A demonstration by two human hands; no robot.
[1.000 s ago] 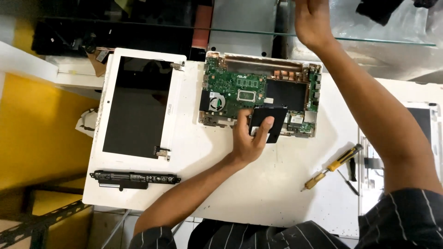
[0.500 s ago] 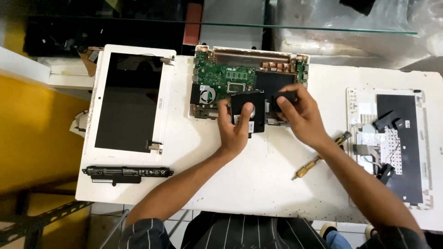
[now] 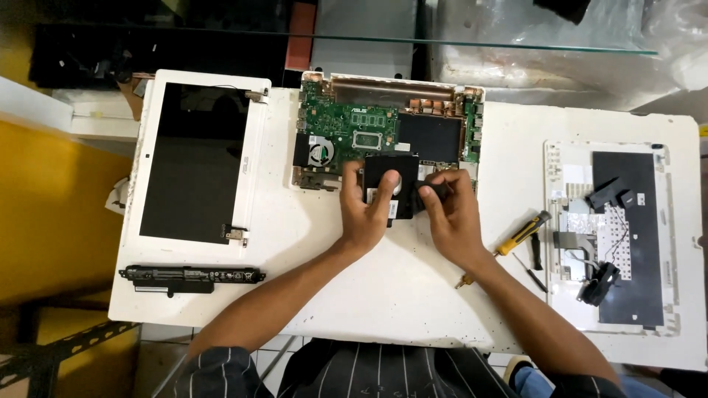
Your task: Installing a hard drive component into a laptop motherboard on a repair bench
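An opened laptop base with a green motherboard [image 3: 346, 129] and copper heat pipe lies at the back middle of the white table [image 3: 413, 295]. At its front edge sits a flat black drive [image 3: 383, 177]. My left hand [image 3: 365, 210] grips the drive from the left, fingers spread over its top. My right hand [image 3: 453, 214] pinches the drive's right edge, where a small black part sticks out.
A detached white-framed screen panel [image 3: 193, 158] lies at the left, with a long black battery [image 3: 190, 275] in front of it. A yellow-handled screwdriver [image 3: 522, 233] lies to the right of my hands. The keyboard cover [image 3: 619, 236] with loose black parts rests at the far right.
My right hand came down from the back of the table and onto the drive's right edge. My left hand has stayed on the drive.
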